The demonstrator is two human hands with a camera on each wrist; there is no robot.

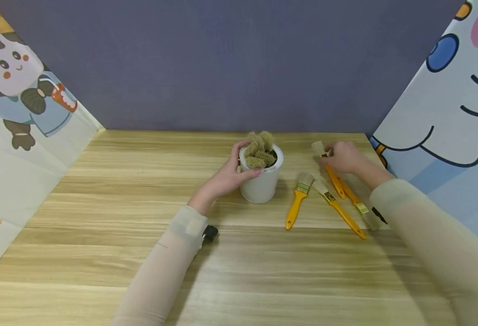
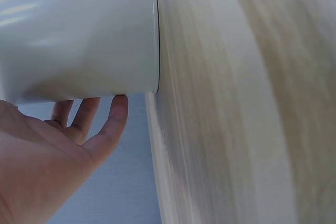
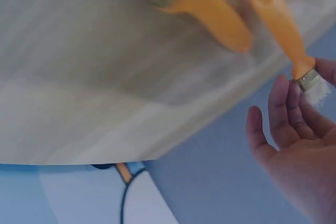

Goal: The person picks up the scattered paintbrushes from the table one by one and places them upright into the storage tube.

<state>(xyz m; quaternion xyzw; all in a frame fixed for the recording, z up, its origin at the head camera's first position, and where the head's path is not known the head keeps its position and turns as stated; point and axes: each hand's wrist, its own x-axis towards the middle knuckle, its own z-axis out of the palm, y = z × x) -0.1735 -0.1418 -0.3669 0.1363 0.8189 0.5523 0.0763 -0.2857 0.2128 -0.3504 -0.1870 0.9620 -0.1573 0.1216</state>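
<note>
Over on the left, the white pot [image 1: 259,189] was being held by the left hand [image 1: 227,177], thumb laid along the near side of the rim, fingers reached round the far side! Gaps were seen between those fingers from the left wrist, their tips pressed to the smooth wall of the pot, and its base was planted flat on the wooden table [image 1: 141,203]. The fuzzy plant [image 1: 257,151] was carried upright inside, bunched up above the rim.

And to the right, a brush [image 1: 334,179] was being pinched by the right hand [image 1: 345,158]! Thumb on one side, fingers on the other, the grip was taken close to the metal band, with the pale bristles pointed away from the person and the orange handle trailed back; the little finger was held apart from the rest. Whether that brush was wholly clear of the table could not be told.

Three more were spread nearby: the short brush [image 1: 296,202] nearest the pot, bristles away; the long brush [image 1: 339,212] just beside it, laid aslant; and the far-right brush [image 1: 351,195], turned the other way, its bristles pointed towards the right sleeve [image 1: 430,235]. Behind it all, the table was backed by a dark wall [image 1: 231,68]
</note>
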